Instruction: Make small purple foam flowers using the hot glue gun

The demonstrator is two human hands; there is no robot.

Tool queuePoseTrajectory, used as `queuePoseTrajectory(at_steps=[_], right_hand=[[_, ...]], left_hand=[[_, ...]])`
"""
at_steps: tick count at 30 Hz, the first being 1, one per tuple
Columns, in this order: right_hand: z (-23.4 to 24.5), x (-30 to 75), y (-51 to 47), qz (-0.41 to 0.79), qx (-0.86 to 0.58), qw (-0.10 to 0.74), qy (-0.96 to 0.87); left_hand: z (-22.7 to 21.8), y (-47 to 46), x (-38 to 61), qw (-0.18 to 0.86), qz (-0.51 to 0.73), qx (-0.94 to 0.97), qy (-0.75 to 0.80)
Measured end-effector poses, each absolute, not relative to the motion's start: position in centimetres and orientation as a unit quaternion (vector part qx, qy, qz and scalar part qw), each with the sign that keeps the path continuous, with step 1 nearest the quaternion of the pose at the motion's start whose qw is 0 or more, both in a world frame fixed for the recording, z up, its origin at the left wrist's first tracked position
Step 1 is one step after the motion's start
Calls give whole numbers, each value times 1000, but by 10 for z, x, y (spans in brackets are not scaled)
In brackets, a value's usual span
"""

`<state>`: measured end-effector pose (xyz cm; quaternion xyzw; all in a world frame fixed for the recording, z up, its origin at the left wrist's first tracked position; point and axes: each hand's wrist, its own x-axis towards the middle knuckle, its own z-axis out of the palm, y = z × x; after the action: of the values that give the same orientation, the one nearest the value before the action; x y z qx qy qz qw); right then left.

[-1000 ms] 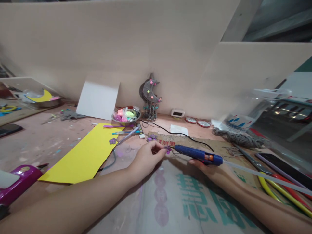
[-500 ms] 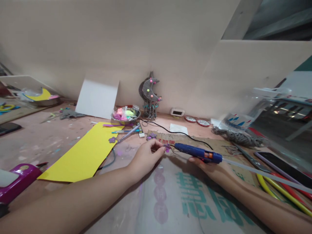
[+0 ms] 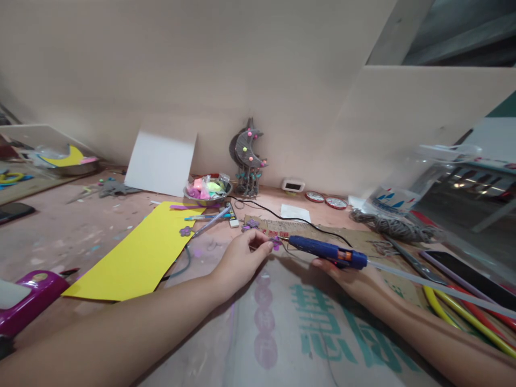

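Nearest, the person's two forearms slant inward from the lower corners, over a translucent plastic sheet with green lettering (image 3: 282, 328). Where they converge, the left hand's grip (image 3: 244, 257) is narrow, thumb and forefinger pinched at the edge of a small purple flower-shaped piece (image 3: 276, 243), which sits at these fingertips, near the middle of the view. The left wrist is nearly straight, with the back of the hand turned upward.

The right hand's grip (image 3: 357, 279) is closed round a dark blue plastic hot-glue gun (image 3: 326, 250), mostly from below; the gun hides much of the fingers. A long translucent glue stick (image 3: 423, 285) trails from its back. The gun lies almost level, its nozzle aimed left at the flower, though whether tip and flower touch is too small to tell.

The step in hand looks like putting glue on the flower. The next move seems to call for a steady pinch, with fingertips clear of the hot nozzle, and a light, controlled squeeze.

Just beyond the left fingertips, more grey-and-purple flowers (image 3: 250, 225) rest by brown cardboard (image 3: 342, 232). Farther back, a grey yarn-wrapped crescent-moon ornament with coloured beads (image 3: 244, 148) stands upright on the surface against the pale wall (image 3: 306, 102).
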<state>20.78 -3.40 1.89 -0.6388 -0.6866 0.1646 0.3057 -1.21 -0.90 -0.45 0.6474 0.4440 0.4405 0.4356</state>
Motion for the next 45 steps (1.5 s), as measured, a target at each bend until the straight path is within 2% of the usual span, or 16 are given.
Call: queuePoseTrajectory(at_steps=[13,29,38,45], right_hand=[[16,209,-32,156,-627,344,-682],[-2,224,-27,118,-606,312,-722],[8,213,-27,132,-605,328,-713],[12,214,-29,143,-611,293,-722]], left_hand=[[-6,-7,-13,436,440,645,448],[-6,-6,-13,436,442,637,458],[-7,-5,-11,448,445,627,456],[-7,-5,-11,449,443,628,456]])
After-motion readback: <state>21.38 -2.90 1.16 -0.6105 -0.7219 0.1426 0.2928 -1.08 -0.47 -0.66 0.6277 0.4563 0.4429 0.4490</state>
